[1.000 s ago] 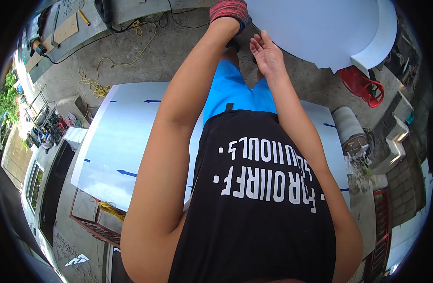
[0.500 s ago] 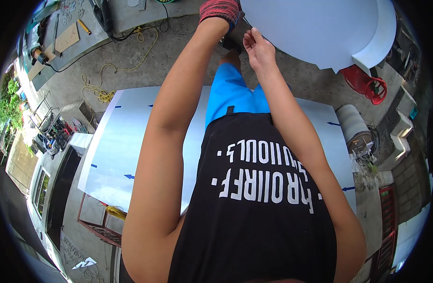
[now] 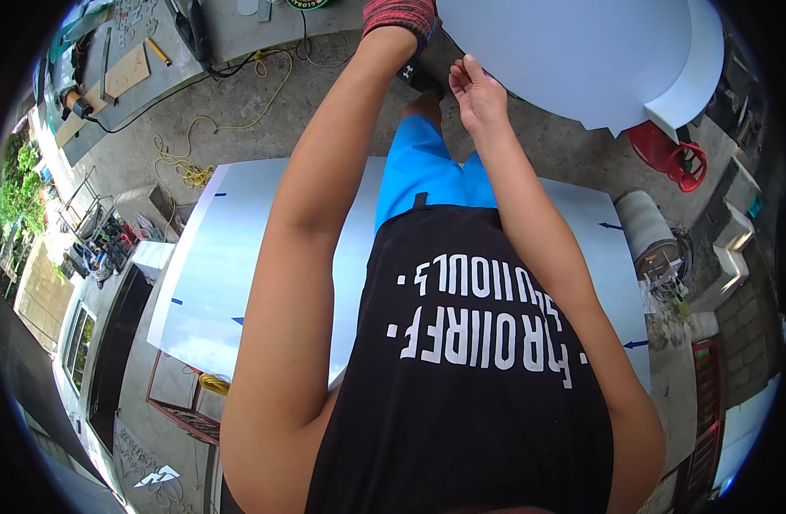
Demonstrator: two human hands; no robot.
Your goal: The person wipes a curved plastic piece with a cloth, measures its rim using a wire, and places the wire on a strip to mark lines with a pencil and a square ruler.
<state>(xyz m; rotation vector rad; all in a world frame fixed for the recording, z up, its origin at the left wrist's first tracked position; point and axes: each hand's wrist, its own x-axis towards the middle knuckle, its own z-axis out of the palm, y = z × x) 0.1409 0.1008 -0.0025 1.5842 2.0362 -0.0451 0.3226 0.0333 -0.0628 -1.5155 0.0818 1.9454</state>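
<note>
My left hand (image 3: 399, 19), in a red and black knit glove, is at the top edge of the view beside a large white sheet (image 3: 573, 51) with a rounded edge. Its fingers are cut off or hidden, so its grip cannot be made out. My right hand (image 3: 480, 98) is bare, just off the sheet's near left edge. Its palm is turned up, with the fingers loosely bent and apart, and nothing shows in them. A curved white strip (image 3: 697, 77) stands along the sheet's right side.
Behind my body lies a broad pale panel (image 3: 213, 274) with blue arrow marks. A yellow cord (image 3: 192, 171) trails over the concrete floor. At upper left, a grey bench (image 3: 239, 38) carries a pencil (image 3: 157, 51) and tools. A red plastic object (image 3: 663, 154) stands at right.
My right hand has shifted slightly right and down, away from the gloved hand, and its fingers have turned a little. The whole view has moved slightly.
</note>
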